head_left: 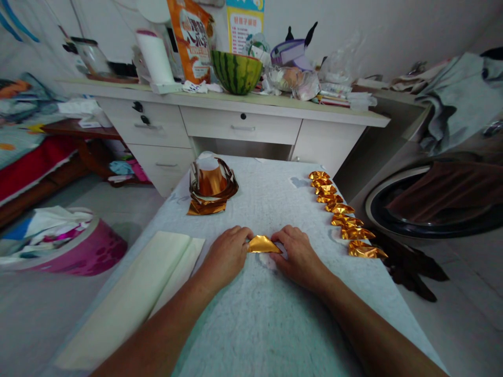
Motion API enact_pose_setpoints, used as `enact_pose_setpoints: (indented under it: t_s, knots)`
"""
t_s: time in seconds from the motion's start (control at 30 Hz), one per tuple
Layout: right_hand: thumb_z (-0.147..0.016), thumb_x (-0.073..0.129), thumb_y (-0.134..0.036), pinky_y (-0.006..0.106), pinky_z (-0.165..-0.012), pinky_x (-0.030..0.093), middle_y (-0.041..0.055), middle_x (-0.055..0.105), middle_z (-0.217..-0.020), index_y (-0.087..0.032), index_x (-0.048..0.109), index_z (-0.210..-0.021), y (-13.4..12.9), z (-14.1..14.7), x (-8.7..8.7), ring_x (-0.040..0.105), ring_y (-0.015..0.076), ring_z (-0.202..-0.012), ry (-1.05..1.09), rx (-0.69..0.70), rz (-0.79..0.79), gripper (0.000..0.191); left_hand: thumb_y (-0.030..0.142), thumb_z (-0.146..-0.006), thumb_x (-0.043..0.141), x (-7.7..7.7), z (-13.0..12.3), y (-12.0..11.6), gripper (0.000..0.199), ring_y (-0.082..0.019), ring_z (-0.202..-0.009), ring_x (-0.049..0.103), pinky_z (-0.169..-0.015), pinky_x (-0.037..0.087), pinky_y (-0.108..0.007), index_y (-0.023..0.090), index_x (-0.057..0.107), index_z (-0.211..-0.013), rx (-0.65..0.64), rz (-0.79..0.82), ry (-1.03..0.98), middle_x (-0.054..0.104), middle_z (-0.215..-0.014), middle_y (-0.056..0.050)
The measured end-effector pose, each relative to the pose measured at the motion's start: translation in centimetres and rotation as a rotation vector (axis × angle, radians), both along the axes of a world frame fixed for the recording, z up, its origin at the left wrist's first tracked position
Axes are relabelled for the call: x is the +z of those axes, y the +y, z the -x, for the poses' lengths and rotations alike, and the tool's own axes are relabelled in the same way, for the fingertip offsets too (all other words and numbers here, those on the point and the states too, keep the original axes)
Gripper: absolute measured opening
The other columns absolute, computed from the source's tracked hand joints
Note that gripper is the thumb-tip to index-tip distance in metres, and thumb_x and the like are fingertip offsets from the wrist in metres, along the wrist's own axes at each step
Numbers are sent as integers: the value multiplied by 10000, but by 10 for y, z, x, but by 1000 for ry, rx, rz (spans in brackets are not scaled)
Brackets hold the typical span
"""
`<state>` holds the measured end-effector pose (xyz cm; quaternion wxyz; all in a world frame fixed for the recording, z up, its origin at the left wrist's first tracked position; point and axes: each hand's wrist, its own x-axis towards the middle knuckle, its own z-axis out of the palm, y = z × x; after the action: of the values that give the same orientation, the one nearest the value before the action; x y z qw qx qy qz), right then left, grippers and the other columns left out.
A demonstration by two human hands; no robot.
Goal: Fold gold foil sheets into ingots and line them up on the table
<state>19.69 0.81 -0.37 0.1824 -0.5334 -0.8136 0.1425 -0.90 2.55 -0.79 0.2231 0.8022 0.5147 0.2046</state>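
Note:
A folded gold foil piece (263, 244) with a curved top lies between my two hands near the middle of the cloth-covered table (263, 204). My left hand (231, 254) pinches its left end, fingers closed. Its right end is gripped by the fingertips of my right hand (296, 254). Along the table's right side runs a row of several folded gold foil pieces (341, 208). Toward the back left sits a roll of gold foil (212, 180) with a flat foil sheet (206, 207) in front of it.
Folded cream paper (129, 293) lies on the table's left side. A pink basket (94, 246) stands on the floor at left. Behind the table is a white desk (239, 123) bearing a cut watermelon (237, 72). A washing machine (373, 178) stands at right.

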Motion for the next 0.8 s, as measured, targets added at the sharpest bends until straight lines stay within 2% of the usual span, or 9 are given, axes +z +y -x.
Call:
enact_pose_setpoints:
  t_s: [0.13, 0.23, 0.4, 0.6, 0.67, 0.8]
  knots:
    - [-820, 617, -204, 316, -784, 343, 50, 570, -915, -187, 639, -963, 1, 0, 1, 495, 197, -875, 14, -2, -2, 145, 106, -843, 454, 4, 1, -2, 215, -184, -897, 576, -807, 443, -301, 207, 587, -979, -1, -3, -26, 584, -959, -38]
    - [-827, 608, -196, 311, -780, 359, 49, 572, -892, -175, 644, -947, 2, -1, 4, 500, 188, -848, 38, -4, 16, 128, 208, -884, 476, 9, 2, -4, 170, -194, -925, 586, -829, 452, -318, 211, 588, -1013, -14, -1, -60, 598, -985, -41]
    - [-862, 558, -191, 310, -788, 372, 42, 577, -862, -171, 652, -951, 2, -2, 7, 507, 182, -839, 91, 13, 41, 131, 271, -832, 598, 12, 3, -5, 356, -222, -1032, 589, -907, 452, -351, 204, 551, -1179, -26, 4, -119, 630, -1130, -66]
    - [-862, 562, -197, 311, -777, 376, 42, 589, -856, -174, 658, -931, 0, -1, 11, 511, 183, -834, 117, 17, 52, 120, 246, -857, 558, 9, 2, -5, 411, -211, -1033, 626, -907, 473, -346, 191, 513, -1262, 49, 36, -222, 649, -1182, -82]
    - [-856, 568, -194, 313, -776, 377, 44, 593, -854, -170, 657, -927, 0, -1, 12, 513, 184, -830, 121, 24, 51, 116, 241, -860, 553, 10, 2, -5, 384, -195, -986, 640, -887, 482, -332, 194, 528, -1240, 49, 31, -259, 659, -1155, -70]
    - [-851, 571, -185, 312, -783, 379, 44, 595, -847, -170, 656, -916, 0, -1, 12, 518, 182, -830, 130, 39, 48, 108, 228, -862, 544, 15, 1, -6, 220, -179, -930, 639, -849, 484, -310, 201, 613, -1069, 29, 16, -271, 677, -1050, -37]
